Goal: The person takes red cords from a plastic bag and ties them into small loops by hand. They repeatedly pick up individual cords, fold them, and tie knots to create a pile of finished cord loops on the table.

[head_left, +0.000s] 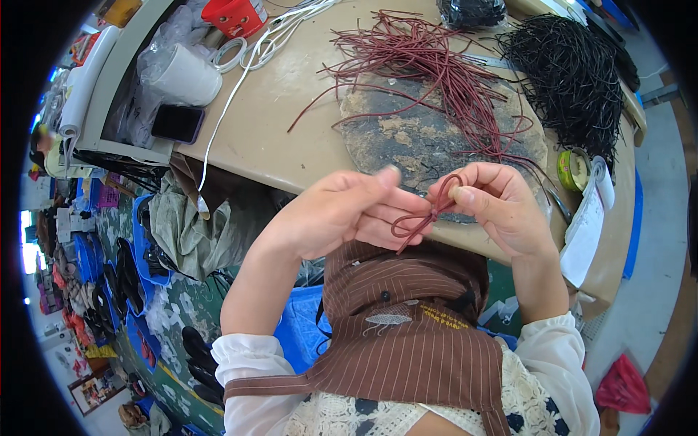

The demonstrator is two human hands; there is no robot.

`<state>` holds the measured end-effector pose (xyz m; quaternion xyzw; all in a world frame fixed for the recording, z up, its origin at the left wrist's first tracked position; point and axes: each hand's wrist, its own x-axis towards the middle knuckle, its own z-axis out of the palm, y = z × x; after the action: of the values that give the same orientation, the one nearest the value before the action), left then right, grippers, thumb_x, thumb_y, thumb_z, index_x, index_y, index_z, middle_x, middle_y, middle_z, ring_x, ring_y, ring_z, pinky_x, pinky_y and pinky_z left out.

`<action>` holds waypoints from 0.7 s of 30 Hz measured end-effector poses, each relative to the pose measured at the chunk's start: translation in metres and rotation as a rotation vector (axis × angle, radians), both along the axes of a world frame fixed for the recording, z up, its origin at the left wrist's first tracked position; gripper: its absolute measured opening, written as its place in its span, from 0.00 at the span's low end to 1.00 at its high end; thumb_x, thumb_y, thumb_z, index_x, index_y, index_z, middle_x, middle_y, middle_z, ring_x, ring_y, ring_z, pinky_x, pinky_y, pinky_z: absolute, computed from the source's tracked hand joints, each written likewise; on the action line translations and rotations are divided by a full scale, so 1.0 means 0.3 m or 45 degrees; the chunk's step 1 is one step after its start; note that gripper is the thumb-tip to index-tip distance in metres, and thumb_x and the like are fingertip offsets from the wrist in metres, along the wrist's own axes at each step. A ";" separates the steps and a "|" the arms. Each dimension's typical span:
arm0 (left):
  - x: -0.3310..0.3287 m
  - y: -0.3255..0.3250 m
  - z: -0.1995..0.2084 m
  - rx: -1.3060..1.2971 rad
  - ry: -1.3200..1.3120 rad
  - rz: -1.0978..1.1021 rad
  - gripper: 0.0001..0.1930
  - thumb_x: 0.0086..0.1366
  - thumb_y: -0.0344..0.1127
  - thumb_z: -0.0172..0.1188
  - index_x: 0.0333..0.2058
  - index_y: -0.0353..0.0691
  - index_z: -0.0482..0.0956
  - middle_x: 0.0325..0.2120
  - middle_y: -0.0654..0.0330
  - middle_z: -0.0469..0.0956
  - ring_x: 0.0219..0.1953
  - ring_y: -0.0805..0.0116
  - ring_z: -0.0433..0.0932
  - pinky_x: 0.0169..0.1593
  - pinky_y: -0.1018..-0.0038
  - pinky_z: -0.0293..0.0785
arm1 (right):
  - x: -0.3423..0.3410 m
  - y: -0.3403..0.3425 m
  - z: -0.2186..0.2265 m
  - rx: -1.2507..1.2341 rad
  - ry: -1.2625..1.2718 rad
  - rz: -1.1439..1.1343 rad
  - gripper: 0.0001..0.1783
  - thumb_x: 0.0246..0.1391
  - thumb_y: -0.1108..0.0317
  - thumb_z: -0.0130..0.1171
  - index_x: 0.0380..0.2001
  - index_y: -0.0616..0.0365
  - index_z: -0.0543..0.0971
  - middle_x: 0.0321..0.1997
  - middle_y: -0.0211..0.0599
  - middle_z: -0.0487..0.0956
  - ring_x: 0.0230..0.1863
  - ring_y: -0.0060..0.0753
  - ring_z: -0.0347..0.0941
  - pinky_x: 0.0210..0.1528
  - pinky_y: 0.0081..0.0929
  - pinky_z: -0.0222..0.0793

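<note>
A dark red cord tied in a small bow (434,215) is held up in front of me, just over the table's near edge. My right hand (505,207) pinches one of its loops between thumb and forefinger. Beside the bow, my left hand (342,211) has its fingers stretched out behind the lower loop and its thumb raised; it grips nothing. Further back, a loose heap of dark red cords (429,62) lies partly on a worn, dark, stained pad (396,142).
Black cords (563,69) are piled at the far right, with a green-yellow tape roll (574,170) and white paper (587,225) nearer. At the left are a phone (178,123), a white cup-like container (190,76), a red tub (234,16) and a white cable (243,76).
</note>
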<state>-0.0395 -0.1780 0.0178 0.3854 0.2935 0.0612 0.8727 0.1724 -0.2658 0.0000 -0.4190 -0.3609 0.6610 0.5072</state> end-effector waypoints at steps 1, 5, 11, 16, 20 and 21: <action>0.012 0.000 0.000 0.000 -0.035 -0.034 0.20 0.65 0.41 0.47 0.44 0.25 0.71 0.35 0.42 0.76 0.36 0.57 0.79 0.41 0.68 0.77 | -0.005 0.001 0.005 0.017 -0.045 0.012 0.08 0.54 0.70 0.54 0.33 0.66 0.74 0.37 0.42 0.77 0.39 0.28 0.74 0.45 0.27 0.70; 0.048 -0.002 0.007 0.003 -0.006 -0.081 0.16 0.61 0.36 0.54 0.43 0.28 0.73 0.33 0.46 0.78 0.35 0.60 0.79 0.39 0.70 0.78 | -0.012 0.004 0.019 0.014 -0.075 0.011 0.10 0.54 0.70 0.53 0.35 0.67 0.75 0.36 0.38 0.78 0.39 0.25 0.74 0.44 0.23 0.70; 0.051 0.002 -0.006 -0.082 0.001 0.009 0.15 0.60 0.34 0.56 0.42 0.30 0.74 0.33 0.49 0.78 0.34 0.63 0.80 0.38 0.71 0.78 | -0.029 0.005 0.017 0.025 0.017 -0.063 0.11 0.55 0.69 0.52 0.36 0.68 0.75 0.36 0.39 0.78 0.38 0.25 0.74 0.45 0.25 0.71; 0.041 0.008 -0.026 -0.096 0.014 0.000 0.14 0.60 0.34 0.56 0.42 0.30 0.74 0.33 0.50 0.79 0.35 0.63 0.79 0.38 0.71 0.78 | -0.029 0.021 -0.019 -0.025 0.040 0.026 0.11 0.55 0.69 0.53 0.37 0.68 0.74 0.37 0.39 0.77 0.39 0.24 0.74 0.44 0.23 0.71; 0.010 0.024 -0.062 0.094 0.126 0.021 0.14 0.60 0.35 0.56 0.41 0.31 0.75 0.33 0.53 0.79 0.34 0.67 0.79 0.39 0.74 0.76 | -0.057 0.027 -0.063 0.004 0.029 0.044 0.11 0.55 0.69 0.53 0.38 0.67 0.74 0.39 0.39 0.76 0.40 0.23 0.73 0.43 0.21 0.69; -0.018 0.048 -0.073 0.224 0.177 0.038 0.14 0.60 0.35 0.56 0.41 0.31 0.75 0.33 0.55 0.79 0.34 0.70 0.79 0.39 0.75 0.75 | -0.062 0.031 -0.069 0.004 -0.072 0.039 0.11 0.54 0.71 0.53 0.40 0.66 0.74 0.41 0.38 0.76 0.42 0.22 0.72 0.45 0.21 0.68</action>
<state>-0.0450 -0.1635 -0.0040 0.4594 0.3526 0.0728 0.8120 0.1537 -0.2564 -0.0205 -0.4313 -0.3823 0.6560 0.4874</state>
